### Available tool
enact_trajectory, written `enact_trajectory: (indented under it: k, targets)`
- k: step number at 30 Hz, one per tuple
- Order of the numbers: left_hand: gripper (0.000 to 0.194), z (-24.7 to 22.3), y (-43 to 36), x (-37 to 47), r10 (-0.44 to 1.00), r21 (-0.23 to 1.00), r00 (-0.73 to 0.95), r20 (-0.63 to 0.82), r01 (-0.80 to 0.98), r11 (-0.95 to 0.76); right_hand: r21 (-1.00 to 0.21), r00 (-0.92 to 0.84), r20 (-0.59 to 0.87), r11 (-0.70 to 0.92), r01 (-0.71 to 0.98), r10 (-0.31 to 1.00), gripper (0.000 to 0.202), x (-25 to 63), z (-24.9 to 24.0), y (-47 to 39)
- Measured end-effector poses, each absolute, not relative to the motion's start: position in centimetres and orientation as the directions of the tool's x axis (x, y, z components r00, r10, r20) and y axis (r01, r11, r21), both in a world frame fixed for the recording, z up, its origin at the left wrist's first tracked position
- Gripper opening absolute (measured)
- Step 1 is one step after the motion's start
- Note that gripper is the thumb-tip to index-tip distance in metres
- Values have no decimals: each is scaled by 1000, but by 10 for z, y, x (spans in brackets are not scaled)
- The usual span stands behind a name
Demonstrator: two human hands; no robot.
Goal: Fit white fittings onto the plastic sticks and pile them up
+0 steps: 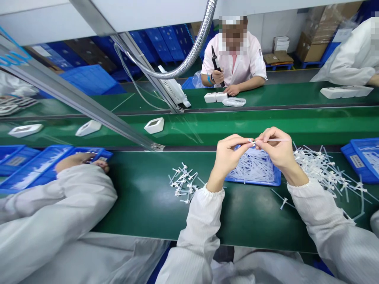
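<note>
Above a blue tray (260, 183) full of thin clear tube pieces, my two hands meet fingertip to fingertip. My left hand (228, 153) pinches a small white connector (252, 142), mostly covered by the fingertips. A thin clear tube (280, 140) is pinched in my right hand (274, 149); its near end is hidden at the connector, so I cannot tell whether it is inserted. Left of the tray lies a small heap of white connectors with tubes (184, 182). A larger heap of similar pieces (321, 169) spreads by my right forearm, and a single piece (284, 202) lies in front of the tray.
Another blue bin (363, 159) stands at the right edge. On the left, a co-worker's sleeve (85, 189) reaches over blue bins (38, 171). White housings (154, 125) rest on the green conveyor (237, 122). Across it, a person (233, 63) holds a black tool. A metal post (118, 128) slants down at left.
</note>
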State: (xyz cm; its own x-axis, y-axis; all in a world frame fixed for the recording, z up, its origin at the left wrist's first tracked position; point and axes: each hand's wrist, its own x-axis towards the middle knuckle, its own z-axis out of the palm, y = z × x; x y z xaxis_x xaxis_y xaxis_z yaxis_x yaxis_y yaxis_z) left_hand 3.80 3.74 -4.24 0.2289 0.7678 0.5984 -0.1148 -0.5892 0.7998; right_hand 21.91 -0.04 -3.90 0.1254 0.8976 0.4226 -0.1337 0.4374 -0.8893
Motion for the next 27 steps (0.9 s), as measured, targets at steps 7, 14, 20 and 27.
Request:
enact_trajectory:
  k: [7,14,20,27]
  targets:
    - [3,-40,35,38,763,796,233,603,-105,-596,-872,114,455,468,-143,883,41,217,-34,-3]
    - [5,-39,35,35,706,748,255,660,-139,-649,-844,82,521,527,-98,850,37,220,-37,-5]
    - [4,-37,33,34,680,725,270,681,-118,-679,-823,102,565,568,0,819,36,223,-37,-8]
    - [7,-33,32,33,649,697,274,710,-143,-702,-802,85,596,597,8,799,37,224,-36,-11]
